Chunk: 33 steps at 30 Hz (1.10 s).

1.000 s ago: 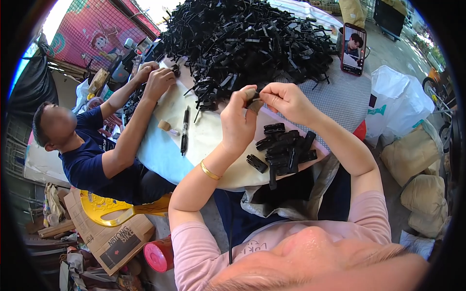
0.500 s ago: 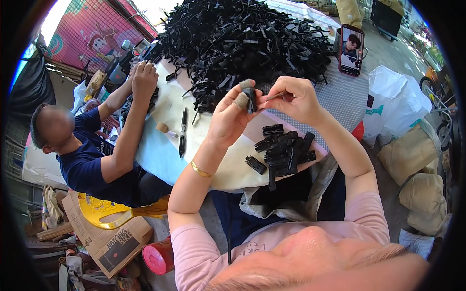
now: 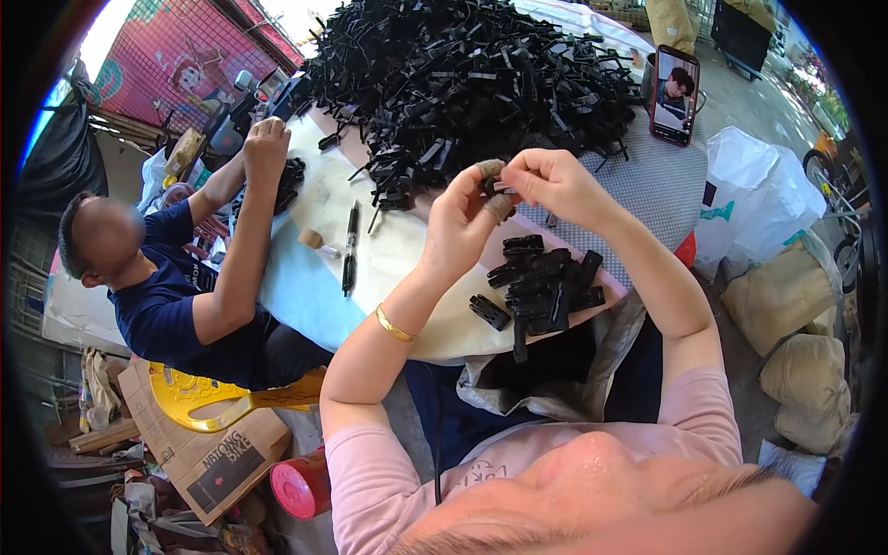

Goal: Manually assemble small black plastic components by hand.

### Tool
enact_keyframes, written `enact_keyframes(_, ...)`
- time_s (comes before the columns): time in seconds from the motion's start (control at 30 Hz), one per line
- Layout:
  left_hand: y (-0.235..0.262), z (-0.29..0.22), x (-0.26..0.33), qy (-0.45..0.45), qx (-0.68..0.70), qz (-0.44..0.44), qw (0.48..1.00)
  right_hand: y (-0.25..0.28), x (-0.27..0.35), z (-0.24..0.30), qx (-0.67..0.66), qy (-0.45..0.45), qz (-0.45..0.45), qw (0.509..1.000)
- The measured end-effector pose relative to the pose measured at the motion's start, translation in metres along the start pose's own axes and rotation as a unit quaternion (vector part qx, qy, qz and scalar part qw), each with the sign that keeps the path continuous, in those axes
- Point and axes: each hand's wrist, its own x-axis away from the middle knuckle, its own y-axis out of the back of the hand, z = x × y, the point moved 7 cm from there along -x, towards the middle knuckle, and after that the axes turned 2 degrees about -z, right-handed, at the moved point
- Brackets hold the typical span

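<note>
Both hands raised above table, meeting near centre of view. Left hand curled, thumb & forefinger in brownish finger cots, pinching one end of small black plastic part; cots prob. there for grip and to spare fingertips. Right hand closed in fine pinch on other end of same part, so piece held between the two hands, clear of tabletop, close under the eyes, likely for lining up something small. Exact shape of part hard to tell, mostly hidden by fingers. Gold bangle on left wrist. Just below hands, near table edge, small heap of black clips, lying within easy reach of both hands. Farther back, very large pile of black plastic pieces, covering most of far side of table. Black marker pen & small tan cot or cork lying loose on pale cloth, left of hands. Phone propped upright at far right, screen facing this way. At left, co-worker in dark blue shirt seated, hands at own smaller bunch of black parts. White bag & tan sacks on ground at right.
</note>
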Motion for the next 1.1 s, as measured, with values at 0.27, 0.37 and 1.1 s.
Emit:
enact_keyframes(0.27,0.003,-0.009,0.002,-0.023,-0.046,-0.021,0.998,0.000,0.001,-0.004,-0.059,0.000,0.046,0.997)
enact_keyframes(0.37,0.004,-0.009,0.004,-0.039,-0.051,-0.016,0.998,-0.001,0.001,-0.002,-0.058,0.002,0.058,0.997)
enact_keyframes(1.1,-0.014,-0.001,0.009,-0.062,-0.290,0.039,0.954,0.073,0.001,0.016,0.364,0.043,-0.283,0.886)
